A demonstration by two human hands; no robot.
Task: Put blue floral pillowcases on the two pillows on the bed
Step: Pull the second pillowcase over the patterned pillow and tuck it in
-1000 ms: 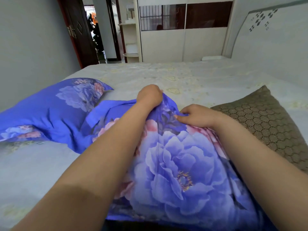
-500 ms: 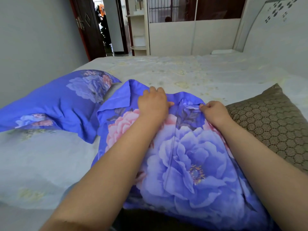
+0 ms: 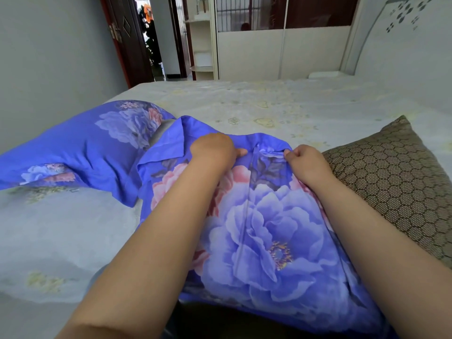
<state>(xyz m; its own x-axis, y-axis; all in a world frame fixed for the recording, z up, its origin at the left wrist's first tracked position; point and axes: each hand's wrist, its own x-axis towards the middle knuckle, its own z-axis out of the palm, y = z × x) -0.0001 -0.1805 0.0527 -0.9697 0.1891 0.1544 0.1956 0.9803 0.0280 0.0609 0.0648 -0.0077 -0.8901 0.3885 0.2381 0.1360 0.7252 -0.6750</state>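
Our left hand [image 3: 213, 150] and right hand [image 3: 306, 162] pinch the pillowcase [image 3: 269, 231] at its far end. One cased pillow [image 3: 80, 148] lies by the bed's [image 3: 281, 104] left edge; the brown pillow [image 3: 396, 174] remains bare.

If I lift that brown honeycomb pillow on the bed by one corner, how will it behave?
The brown pillow looks plump with a rounded top, so it is probably soft and light for its size. Lifted by one corner it would likely sag rather than stay flat. Its cover looks like a textured mesh weave, so it probably won't slip from a hand.
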